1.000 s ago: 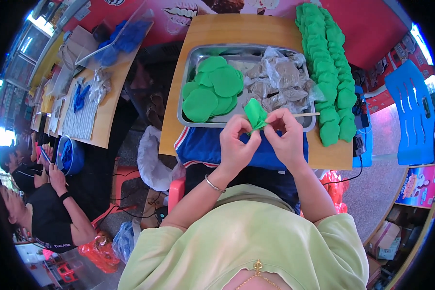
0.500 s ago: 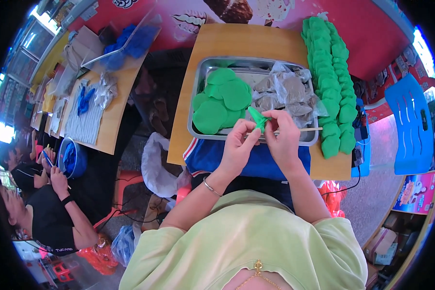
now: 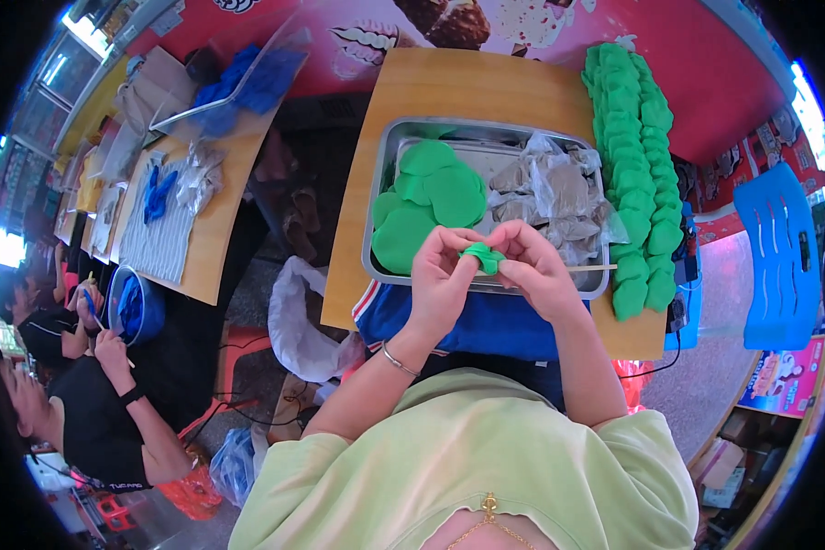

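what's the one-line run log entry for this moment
left hand: pinches green piece | right hand: same piece | tray: flat green discs left, bagged brown lumps right | right of tray: green rows

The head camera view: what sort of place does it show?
Probably a small workshop for handwork: a rectangular silver metal tray holds thin round green sheets, two long rows of ruffled green pieces lie beside it, and a nearby person in a black shirt seems busy by hand too.

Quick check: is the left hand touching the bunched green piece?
Touching. The head view shows the left hand pinching the green piece at its left side, no gap.
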### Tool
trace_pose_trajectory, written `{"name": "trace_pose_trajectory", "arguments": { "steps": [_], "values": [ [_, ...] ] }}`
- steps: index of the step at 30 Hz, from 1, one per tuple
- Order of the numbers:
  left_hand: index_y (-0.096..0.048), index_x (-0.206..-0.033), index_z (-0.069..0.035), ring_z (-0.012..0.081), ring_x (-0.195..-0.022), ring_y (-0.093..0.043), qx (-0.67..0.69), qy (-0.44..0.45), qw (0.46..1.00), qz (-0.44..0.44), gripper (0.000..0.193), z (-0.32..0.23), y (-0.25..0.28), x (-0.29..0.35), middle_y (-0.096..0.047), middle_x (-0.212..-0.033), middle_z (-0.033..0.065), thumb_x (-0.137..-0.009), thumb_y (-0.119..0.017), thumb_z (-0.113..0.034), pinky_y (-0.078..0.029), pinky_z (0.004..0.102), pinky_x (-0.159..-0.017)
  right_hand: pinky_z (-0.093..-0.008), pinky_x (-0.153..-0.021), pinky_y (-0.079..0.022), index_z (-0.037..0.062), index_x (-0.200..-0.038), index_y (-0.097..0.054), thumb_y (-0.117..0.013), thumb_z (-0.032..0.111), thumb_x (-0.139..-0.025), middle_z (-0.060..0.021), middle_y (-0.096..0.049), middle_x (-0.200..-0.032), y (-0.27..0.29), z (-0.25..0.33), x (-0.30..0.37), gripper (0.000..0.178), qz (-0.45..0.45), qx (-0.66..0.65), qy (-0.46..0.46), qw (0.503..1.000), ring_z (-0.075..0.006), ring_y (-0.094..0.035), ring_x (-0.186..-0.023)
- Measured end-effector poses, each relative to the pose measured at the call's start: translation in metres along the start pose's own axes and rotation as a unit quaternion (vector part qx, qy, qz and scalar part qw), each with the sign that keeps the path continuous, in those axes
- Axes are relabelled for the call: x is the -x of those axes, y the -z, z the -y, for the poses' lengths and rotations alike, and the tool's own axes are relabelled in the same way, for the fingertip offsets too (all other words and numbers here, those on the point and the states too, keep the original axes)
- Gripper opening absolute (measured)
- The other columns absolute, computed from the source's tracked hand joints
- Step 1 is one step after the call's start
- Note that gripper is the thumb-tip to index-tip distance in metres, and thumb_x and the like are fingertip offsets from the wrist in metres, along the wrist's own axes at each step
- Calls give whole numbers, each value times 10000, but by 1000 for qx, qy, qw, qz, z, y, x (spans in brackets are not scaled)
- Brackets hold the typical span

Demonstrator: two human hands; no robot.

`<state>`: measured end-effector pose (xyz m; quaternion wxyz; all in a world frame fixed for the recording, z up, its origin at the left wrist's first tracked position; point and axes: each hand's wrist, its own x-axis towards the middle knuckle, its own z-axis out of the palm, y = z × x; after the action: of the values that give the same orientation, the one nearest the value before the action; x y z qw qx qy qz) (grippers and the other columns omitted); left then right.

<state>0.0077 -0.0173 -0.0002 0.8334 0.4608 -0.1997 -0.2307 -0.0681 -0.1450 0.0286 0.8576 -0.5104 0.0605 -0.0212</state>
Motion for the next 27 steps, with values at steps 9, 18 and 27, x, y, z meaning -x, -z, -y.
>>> {"name": "trace_pose_trajectory", "arguments": {
  "steps": [9, 18, 27],
  "values": [
    [-504, -920, -28, 56, -809, -518, 16, 61, 996, -61, 81, 11, -4, -15, -526, -905, -4, -861, -550, 2, -433, 208, -739, -221, -561, -432, 30, -957, -530, -595, -29, -767, -23, -563, -803, -7, -9, -22, 209, -177, 353, 121, 911, -67, -531, -673],
    [-477, -905, -55, 45, -792, -459, -5, 30, 999, 44, 104, 6, -7, -23, -467, -896, -23, -862, -558, -7, -390, 187, -675, -253, -574, -458, 6, -945, -556, -558, -96, -713, -113, -572, -888, 4, -6, -37, 254, -244, 493, 287, 784, -164, -564, -678],
    [-456, -900, -63, 34, -783, -446, 114, 119, 979, 123, 88, 2, 6, -34, -471, -879, -31, -880, -534, -27, -388, 187, -689, -215, -619, -434, 21, -997, -546, -517, -79, -797, -23, -565, -882, -2, -2, -30, 226, -199, 243, 198, 928, -63, -530, -727]
  ]
}}
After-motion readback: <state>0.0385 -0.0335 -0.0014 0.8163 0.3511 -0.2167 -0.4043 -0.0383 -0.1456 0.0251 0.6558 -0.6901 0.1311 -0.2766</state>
